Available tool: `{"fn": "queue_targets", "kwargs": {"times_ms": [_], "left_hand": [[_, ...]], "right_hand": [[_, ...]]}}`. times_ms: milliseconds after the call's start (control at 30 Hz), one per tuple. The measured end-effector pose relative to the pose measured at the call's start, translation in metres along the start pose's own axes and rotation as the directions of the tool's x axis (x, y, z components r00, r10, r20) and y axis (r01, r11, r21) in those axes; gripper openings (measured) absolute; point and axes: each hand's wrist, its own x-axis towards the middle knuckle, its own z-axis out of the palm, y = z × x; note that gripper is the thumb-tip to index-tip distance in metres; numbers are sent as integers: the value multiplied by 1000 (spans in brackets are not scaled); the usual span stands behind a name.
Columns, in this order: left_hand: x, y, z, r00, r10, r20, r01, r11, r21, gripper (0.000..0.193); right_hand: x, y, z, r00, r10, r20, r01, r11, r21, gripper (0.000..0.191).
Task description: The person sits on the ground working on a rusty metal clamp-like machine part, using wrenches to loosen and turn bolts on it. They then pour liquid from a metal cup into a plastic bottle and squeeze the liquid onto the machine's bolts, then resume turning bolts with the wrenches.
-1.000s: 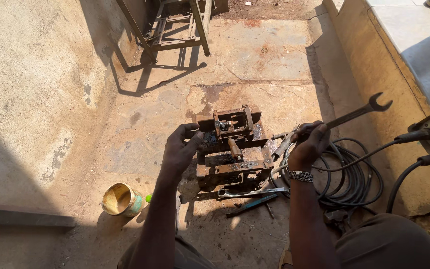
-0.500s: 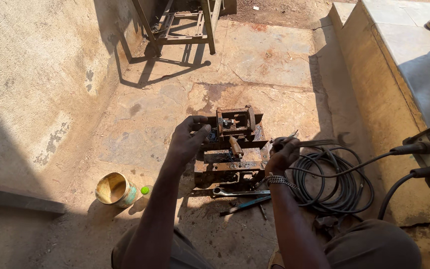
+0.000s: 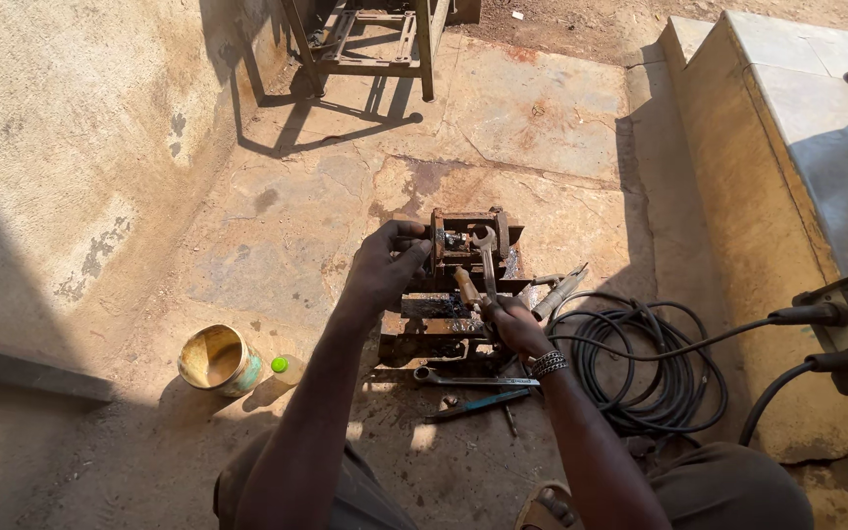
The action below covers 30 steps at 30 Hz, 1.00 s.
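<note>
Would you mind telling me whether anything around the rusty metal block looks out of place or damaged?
Mostly wear: the metal block is heavily rusted. A spanner and blue-handled tool lie loose on the concrete beside it, and the open tin sits tilted.

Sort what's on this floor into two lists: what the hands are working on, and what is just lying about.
In hand:
- rusty metal assembly, gripped at its top by the left hand
- open-ended wrench, held by the right hand, head set on the assembly

Lying about:
- spare wrench
- blue-handled tool
- coiled black cable
- open tin
- metal frame
</note>
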Motion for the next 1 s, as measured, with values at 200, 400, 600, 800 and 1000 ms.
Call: {"fn": "queue_targets", "kwargs": {"times_ms": [200,400,600,800,1000], "left_hand": [[3,-6,-6,1000,-27,-16,27,999,-38,37],[-1,5,-4,1000,-15,-2,15,1000,-15,37],[-4,8,-11,998,-69,3,69,997,-37,37],[-2,3,-5,999,-52,10,53,998,-18,35],[0,10,-11,998,-57,-15,57,998,13,33]], "right_hand": [[-5,-34,-45,836,-392,-385,516,801,305,31],[0,-2,20,991,130,43,-92,864,-495,20],[-3,-45,-42,820,-378,-429,519,807,283,32],[-9,-5,27,990,-94,-105,87,994,-68,37],[-6,-31,-28,886,-282,-369,402,863,307,36]]}}
